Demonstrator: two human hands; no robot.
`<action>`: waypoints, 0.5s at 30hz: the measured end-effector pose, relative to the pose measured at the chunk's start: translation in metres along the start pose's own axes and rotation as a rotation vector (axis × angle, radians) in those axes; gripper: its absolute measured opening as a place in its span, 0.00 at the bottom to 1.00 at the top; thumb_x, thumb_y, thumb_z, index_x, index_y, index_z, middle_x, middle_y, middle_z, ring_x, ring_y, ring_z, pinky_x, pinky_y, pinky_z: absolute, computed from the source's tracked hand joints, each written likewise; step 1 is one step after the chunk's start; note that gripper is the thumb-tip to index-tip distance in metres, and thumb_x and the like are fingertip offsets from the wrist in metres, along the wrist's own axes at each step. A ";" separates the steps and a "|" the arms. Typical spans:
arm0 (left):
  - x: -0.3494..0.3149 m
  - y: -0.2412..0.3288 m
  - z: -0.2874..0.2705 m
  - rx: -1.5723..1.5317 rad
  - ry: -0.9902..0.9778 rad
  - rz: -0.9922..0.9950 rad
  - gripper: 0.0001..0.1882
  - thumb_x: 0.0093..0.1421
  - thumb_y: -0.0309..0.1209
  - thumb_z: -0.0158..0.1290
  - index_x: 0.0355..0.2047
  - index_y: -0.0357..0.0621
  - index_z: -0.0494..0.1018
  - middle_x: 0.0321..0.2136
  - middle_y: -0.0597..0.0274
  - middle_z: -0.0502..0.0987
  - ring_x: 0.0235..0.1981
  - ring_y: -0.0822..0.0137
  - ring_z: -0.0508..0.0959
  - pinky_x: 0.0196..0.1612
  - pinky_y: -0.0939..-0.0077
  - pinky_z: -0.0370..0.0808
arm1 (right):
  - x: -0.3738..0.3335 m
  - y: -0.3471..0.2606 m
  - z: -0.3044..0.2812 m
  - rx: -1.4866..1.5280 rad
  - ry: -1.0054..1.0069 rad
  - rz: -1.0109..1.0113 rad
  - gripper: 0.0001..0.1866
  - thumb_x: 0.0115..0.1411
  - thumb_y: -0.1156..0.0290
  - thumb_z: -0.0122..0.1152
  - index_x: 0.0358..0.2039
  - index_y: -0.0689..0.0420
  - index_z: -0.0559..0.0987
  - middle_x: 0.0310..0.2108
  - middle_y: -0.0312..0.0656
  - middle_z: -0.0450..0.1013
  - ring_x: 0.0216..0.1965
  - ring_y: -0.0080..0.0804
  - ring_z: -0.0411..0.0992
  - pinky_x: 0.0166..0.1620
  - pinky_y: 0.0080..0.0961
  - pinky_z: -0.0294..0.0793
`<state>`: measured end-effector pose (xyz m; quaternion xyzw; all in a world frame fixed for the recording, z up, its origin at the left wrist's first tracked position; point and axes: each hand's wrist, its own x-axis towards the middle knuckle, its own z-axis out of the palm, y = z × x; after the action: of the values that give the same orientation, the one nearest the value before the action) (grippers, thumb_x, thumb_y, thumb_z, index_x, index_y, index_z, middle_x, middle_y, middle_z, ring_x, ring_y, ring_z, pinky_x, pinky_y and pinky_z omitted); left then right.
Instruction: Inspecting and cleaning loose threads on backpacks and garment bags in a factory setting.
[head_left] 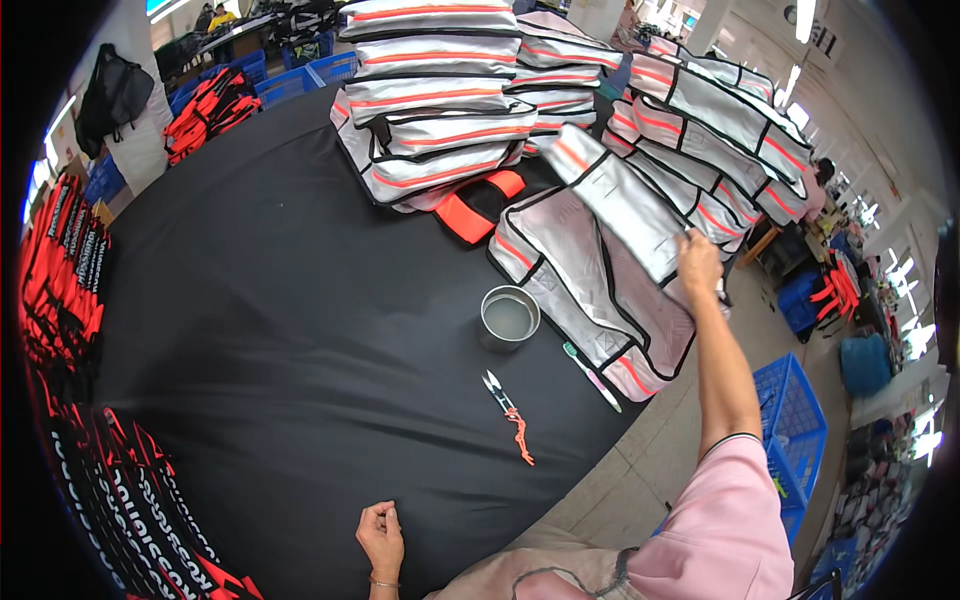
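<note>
My right hand (700,268) grips the edge of a silver-grey bag piece (622,200) with black binding, which is tilted and a little blurred. Beneath it lies another silver-grey bag (568,290) with orange strips and a mesh face, at the right edge of the table. My left hand (380,538) is near the table's front edge, fingers curled in, with nothing seen in them. Thread snips (497,390) with an orange cord lie between my hands. Beside the bag are a metal cup (509,318) and a toothbrush (590,375).
Tall stacks of similar bags (430,90) stand at the back, with more bags (720,130) at the back right. An orange and black strap piece (480,205) lies before them. Orange and black bundles (65,270) line the left edge. Blue crates (795,430) stand on the floor at right.
</note>
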<state>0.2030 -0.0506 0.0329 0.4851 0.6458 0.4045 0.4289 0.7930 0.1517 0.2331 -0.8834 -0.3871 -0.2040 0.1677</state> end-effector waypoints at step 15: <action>0.010 0.012 -0.010 -0.352 0.047 -0.053 0.06 0.64 0.22 0.50 0.40 0.36 0.74 0.28 0.66 0.76 0.22 0.80 0.73 0.25 0.86 0.72 | -0.013 -0.101 -0.218 0.362 0.661 -0.253 0.16 0.60 0.58 0.63 0.44 0.52 0.82 0.34 0.47 0.80 0.34 0.33 0.78 0.41 0.27 0.73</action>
<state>0.1952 -0.0396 0.0453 0.3758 0.5875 0.5111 0.5023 0.6586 0.1103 0.4282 -0.6716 -0.4478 -0.4247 0.4100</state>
